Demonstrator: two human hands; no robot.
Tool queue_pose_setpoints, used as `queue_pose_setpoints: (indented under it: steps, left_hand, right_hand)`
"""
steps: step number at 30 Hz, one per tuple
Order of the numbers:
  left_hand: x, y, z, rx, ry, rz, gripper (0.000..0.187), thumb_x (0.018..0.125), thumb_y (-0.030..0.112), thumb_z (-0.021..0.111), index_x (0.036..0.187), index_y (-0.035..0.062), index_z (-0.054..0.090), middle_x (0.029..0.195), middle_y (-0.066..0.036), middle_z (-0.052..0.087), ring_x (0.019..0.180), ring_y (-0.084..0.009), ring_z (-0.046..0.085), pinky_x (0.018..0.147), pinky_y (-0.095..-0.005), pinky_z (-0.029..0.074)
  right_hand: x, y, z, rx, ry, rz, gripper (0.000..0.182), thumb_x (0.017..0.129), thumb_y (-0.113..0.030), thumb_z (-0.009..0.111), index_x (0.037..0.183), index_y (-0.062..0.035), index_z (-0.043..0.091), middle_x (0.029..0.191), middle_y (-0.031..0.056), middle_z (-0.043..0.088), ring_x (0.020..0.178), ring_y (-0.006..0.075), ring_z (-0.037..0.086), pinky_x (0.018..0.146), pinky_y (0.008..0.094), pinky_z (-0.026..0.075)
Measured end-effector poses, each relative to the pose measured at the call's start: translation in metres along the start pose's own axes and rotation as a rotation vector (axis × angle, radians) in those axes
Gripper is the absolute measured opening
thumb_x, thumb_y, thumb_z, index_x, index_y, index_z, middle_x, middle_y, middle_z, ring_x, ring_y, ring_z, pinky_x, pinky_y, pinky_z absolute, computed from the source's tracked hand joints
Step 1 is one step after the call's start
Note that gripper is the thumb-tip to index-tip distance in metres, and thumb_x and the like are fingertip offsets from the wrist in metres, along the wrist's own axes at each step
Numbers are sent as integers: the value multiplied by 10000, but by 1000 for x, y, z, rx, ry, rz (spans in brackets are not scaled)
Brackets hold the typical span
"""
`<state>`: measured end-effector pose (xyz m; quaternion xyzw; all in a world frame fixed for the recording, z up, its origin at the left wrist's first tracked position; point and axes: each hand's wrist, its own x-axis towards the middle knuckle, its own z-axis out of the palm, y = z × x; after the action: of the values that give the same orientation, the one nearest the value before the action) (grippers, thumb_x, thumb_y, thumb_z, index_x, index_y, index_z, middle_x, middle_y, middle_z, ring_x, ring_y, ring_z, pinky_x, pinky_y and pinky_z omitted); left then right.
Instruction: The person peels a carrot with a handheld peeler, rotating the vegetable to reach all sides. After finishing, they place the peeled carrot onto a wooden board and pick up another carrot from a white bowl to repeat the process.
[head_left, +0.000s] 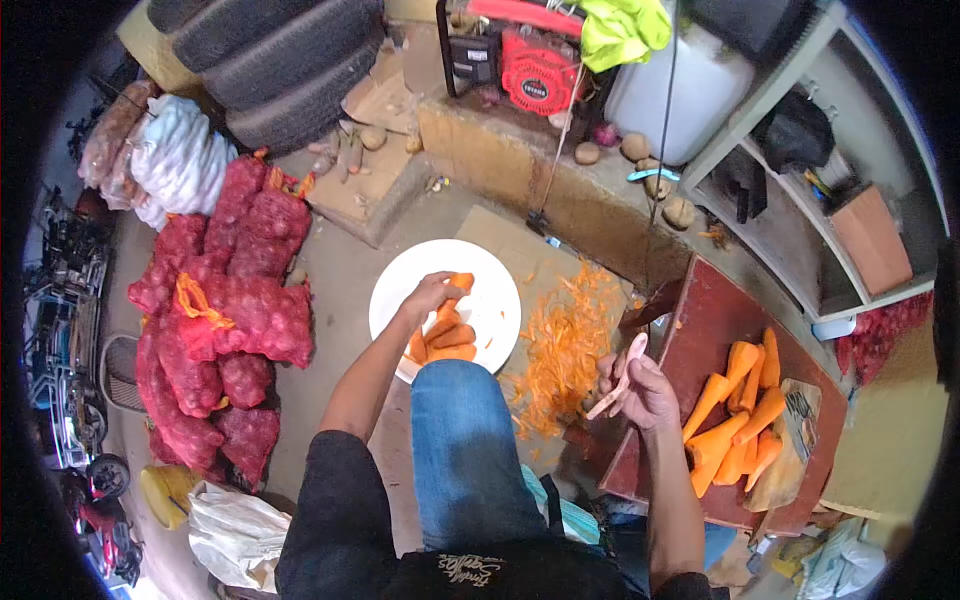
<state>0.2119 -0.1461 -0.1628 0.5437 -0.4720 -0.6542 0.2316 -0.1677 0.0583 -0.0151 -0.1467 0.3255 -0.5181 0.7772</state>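
Note:
My left hand (432, 296) is closed round a carrot (461, 283) above a white basin (388, 300). More peeled carrots (452, 338) lie in the basin, just below that hand. To the right, my right hand (650, 392) grips a pale pink peeler (622, 380), held over the edge of a dark red table. Its blade end is too small to make out. Orange peelings (568, 345) are heaped on cardboard between the basin and the table. On the table rests a pile of carrots (722, 440).
The red table (700, 310) also holds a wooden board (800, 430). Red net sacks of onions (235, 300) are stacked at left. A red generator (535, 75) stands on a ledge (470, 150) at the back, with metal shelving (790, 200) at right.

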Motion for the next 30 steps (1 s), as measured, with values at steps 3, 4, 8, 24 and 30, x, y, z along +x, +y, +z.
queue_pose_setpoints:
  steps: [3,4,8,24,30]
  left_hand:
    - [-37,77,15,-351,-185,79,410,874,148,631,1256,26,550,892,-111,634,660,-185,668,526,-323,547]
    - [-53,104,23,-364,-180,116,362,887,177,628,1213,40,555,852,-98,620,601,-184,643,512,-325,542]
    - [-113,174,71,-517,-208,259,282,941,311,610,1090,80,550,761,-74,590,505,-177,586,479,-333,524]
    - [-167,125,228,-898,-432,102,287,1015,381,518,1117,113,524,852,-75,628,595,-169,616,482,-269,510]
    - [-180,135,228,-1015,-472,153,304,1012,331,536,1186,82,527,942,-84,649,767,-162,680,547,-287,566]
  right_hand:
    - [3,5,-17,-43,-80,-37,217,928,-221,679,975,-12,642,926,95,645,781,193,620,715,339,536]
    - [3,7,-15,-54,-49,-80,198,942,-226,668,974,-33,645,899,67,654,772,166,609,695,333,519]
    - [0,10,-10,-45,-32,-257,184,943,-219,678,978,-41,646,837,31,656,710,140,610,651,292,507]
    - [-65,4,93,-479,29,-547,142,915,-131,691,955,-7,635,779,58,660,628,116,616,540,236,489]
    - [-43,-1,101,-453,39,-501,177,915,-165,703,980,-14,635,784,57,670,615,108,619,523,223,485]
